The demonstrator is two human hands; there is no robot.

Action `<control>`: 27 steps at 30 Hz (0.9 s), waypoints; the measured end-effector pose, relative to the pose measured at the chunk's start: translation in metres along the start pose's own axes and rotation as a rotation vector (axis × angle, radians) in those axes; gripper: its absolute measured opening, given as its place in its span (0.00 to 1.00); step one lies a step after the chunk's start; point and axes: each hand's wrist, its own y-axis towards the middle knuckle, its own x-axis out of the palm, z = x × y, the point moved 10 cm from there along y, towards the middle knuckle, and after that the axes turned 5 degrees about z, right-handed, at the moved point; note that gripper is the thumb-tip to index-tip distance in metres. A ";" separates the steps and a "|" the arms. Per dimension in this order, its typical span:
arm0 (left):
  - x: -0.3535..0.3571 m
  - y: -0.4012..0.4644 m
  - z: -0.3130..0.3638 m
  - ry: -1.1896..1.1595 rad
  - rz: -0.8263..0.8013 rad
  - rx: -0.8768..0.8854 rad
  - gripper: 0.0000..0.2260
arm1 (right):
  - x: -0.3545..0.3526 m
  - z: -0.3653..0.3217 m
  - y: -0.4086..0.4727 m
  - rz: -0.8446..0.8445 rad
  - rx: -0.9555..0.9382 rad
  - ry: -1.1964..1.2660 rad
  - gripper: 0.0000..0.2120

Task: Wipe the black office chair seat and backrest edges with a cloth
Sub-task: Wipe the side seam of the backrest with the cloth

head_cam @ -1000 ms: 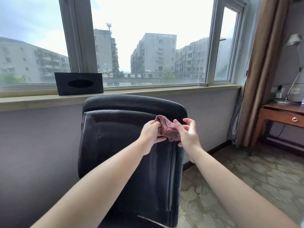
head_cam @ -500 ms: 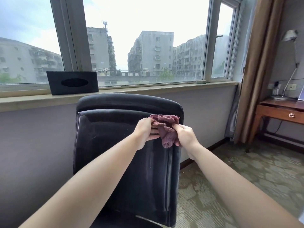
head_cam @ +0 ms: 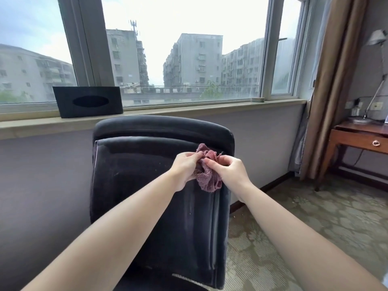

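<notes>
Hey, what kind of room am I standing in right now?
Probably a hotel room or a bedroom study: a black office chair faces a wide window over apartment blocks, with a tissue box on the sill and a wooden desk with a lamp.

Head-worn wide-angle view, forward and slightly down, close over hands (head_cam: pixel 206 168) before chair backrest (head_cam: pixel 147 185).

The chair (head_cam: pixel 159 185) seat is cut off at 6 o'clock; the hands (head_cam: pixel 210 169) hide part of the cloth (head_cam: pixel 207 179); the lamp (head_cam: pixel 376 38) leaves the frame at 3 o'clock.
</notes>
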 end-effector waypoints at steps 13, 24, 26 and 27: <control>-0.005 -0.002 -0.005 0.098 -0.029 -0.082 0.13 | -0.032 0.010 0.001 0.337 0.098 0.141 0.01; -0.027 0.023 0.071 0.593 0.355 0.468 0.06 | -0.023 -0.056 0.009 0.632 -0.617 -0.556 0.04; -0.029 0.031 0.071 0.637 0.374 0.475 0.07 | -0.002 -0.046 0.012 0.548 -0.675 -0.669 0.12; -0.032 0.034 0.070 0.650 0.384 0.476 0.07 | 0.010 -0.047 0.006 0.547 -0.776 -0.774 0.13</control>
